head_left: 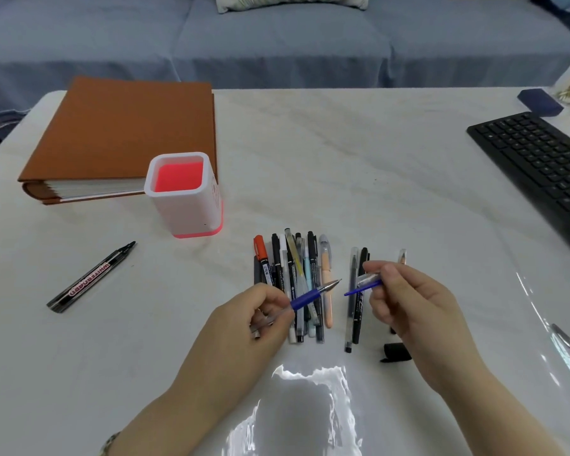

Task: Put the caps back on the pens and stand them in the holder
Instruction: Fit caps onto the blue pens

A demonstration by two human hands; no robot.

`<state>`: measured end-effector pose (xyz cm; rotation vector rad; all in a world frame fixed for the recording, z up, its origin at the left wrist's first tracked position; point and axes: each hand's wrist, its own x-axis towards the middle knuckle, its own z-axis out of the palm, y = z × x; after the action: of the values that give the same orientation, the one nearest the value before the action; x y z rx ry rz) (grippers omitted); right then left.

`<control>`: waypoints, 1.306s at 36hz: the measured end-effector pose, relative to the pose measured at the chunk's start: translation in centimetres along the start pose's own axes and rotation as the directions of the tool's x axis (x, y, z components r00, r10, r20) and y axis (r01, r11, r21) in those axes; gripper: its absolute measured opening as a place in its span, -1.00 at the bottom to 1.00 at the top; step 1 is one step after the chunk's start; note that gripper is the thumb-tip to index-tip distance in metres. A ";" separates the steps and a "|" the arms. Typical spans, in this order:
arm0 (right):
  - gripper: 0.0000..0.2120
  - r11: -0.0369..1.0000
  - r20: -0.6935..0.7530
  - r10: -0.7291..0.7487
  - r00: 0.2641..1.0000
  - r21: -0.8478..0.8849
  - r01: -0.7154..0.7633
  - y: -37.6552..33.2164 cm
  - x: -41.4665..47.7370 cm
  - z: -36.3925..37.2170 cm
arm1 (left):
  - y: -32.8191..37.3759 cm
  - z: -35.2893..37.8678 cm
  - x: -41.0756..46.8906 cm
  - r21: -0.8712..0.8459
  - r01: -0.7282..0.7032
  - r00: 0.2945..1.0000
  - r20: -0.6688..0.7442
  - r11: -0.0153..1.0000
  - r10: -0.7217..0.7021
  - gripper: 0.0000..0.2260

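Blue pen (313,292) first: we see it uncapped in the left hand (244,320), held low above the tabletop (343,159). Its metal tip points up and to the right. The fingers (267,296) of that hand are curled round the clear barrel just behind the blue grip, with the forearm coming in from the lower left. The right hand (408,301) comes in from the lower right and pinches a clear cap (364,286) between thumb and fingertips. The cap's blue clip points left toward the pen tip. Tip and cap are near each other but apart.

Under the hands we find a bunch of pens (297,268) lying side by side on the tabletop. A smaller group of pens (354,307) lies just to their right. A loose black cap (397,352) lies beside the right wrist. A black marker (91,278) lies well apart on the left, at a slant.

The tabletop is pale, marbled and glossy, with bright glare near the front edge. A thick brown album (122,133) lies at the back left and a black keyboard (540,159) at the right edge. A small dark blue box (540,102) sits behind the keyboard. Beyond the tabletop we see a grey-blue sofa (277,44).

The holder (183,192) stands upright just in front of the album. It is white, and its base is pink-red. Through its open top we see only its pink-red inside.
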<state>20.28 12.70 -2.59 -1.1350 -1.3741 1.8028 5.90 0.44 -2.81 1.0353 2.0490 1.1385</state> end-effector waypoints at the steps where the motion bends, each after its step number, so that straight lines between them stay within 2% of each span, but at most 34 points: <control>1: -0.75 1.000 -0.002 -0.006 1.000 -0.012 0.006 0.0 0.0 0.1 | 0.0 0.0 0.0 0.003 -0.002 1.000 0.003 1.000 0.002 -0.87; 5: -0.76 0.997 -0.015 -0.037 0.999 -0.074 0.036 -0.2 -0.2 0.4 | 0.2 -0.1 -0.3 -0.010 -0.013 1.000 0.019 1.000 0.013 -0.85; 14: -0.74 0.998 0.031 -0.043 0.999 -0.036 0.044 -0.2 -0.4 0.8 | 0.7 -0.3 -0.8 -0.017 -0.076 0.996 0.045 0.997 0.077 -0.86; 18: -0.73 0.997 0.097 -0.043 0.994 -0.065 0.049 -0.2 -0.8 1.0 | 0.7 -0.2 -0.7 0.011 -0.142 0.988 0.058 0.990 0.141 -0.95; 21: -0.73 0.995 0.099 -0.066 0.993 -0.068 0.073 0.0 -1.0 1.2 | 0.6 0.0 -0.7 0.009 -0.148 0.988 0.035 0.989 0.147 -0.92; 23: -0.74 0.994 0.106 -0.085 0.991 -0.062 0.092 0.1 -1.1 1.3 | 0.6 0.3 -0.7 -0.012 -0.123 0.992 0.007 0.992 0.123 -0.89; 25: -0.76 0.993 0.111 -0.098 0.989 -0.054 0.104 0.3 -1.2 1.3 | 0.7 0.5 -0.9 -0.078 -0.058 0.998 -0.031 0.995 0.056 -0.79; 28: -0.77 0.988 0.111 -0.127 0.986 -0.073 0.135 0.3 -1.3 1.3 | 1.0 0.9 -1.0 -0.179 0.012 1.000 -0.014 0.984 -0.015 -0.74; 30: -0.76 0.980 0.111 -0.152 0.982 -0.108 0.164 0.3 -1.1 1.3 | 1.1 0.9 -0.7 -0.298 0.092 0.996 0.044 0.950 -0.083 -0.74; 32: -0.79 0.969 0.123 -0.178 0.976 -0.153 0.196 0.1 -0.8 1.5 | 1.4 0.9 -0.2 -0.443 0.235 0.970 0.163 0.865 -0.180 -0.76; 34: -0.84 0.970 0.167 -0.173 0.971 -0.143 0.198 0.0 -0.5 1.9 | 1.7 0.9 0.2 -0.504 0.323 0.941 0.258 0.801 -0.217 -0.77; 37: -0.92 0.987 0.249 -0.098 0.963 -0.099 0.126 -0.1 -0.1 2.5 | 2.2 1.1 0.7 -0.510 0.277 0.955 0.241 0.814 -0.174 -0.80; 41: -0.85 0.975 0.204 -0.073 0.976 -0.192 0.113 0.2 1.5 2.6 | 0.9 1.1 1.1 -0.402 0.194 0.979 0.141 0.895 -0.149 -0.85; 43: -0.88 0.914 0.136 -0.084 0.987 -0.384 0.130 0.8 3.1 2.3 | -0.4 0.8 1.1 -0.253 0.151 0.986 0.108 0.956 -0.127 -0.85; 45: -0.92 0.753 0.095 -0.104 0.990 -0.643 0.141 1.6 4.7 1.9 | -1.8 0.3 1.1 -0.138 0.134 0.990 0.055 0.981 -0.128 -0.86; 47: -0.87 0.617 0.088 -0.132 0.987 -0.773 0.151 2.3 5.8 1.9 | -3.1 -0.5 1.1 -0.071 0.127 0.992 0.003 0.989 -0.127 -0.83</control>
<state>16.09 16.08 -6.19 -1.3473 -2.3055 1.0698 3.86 0.07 -5.41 0.8573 2.0286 1.1382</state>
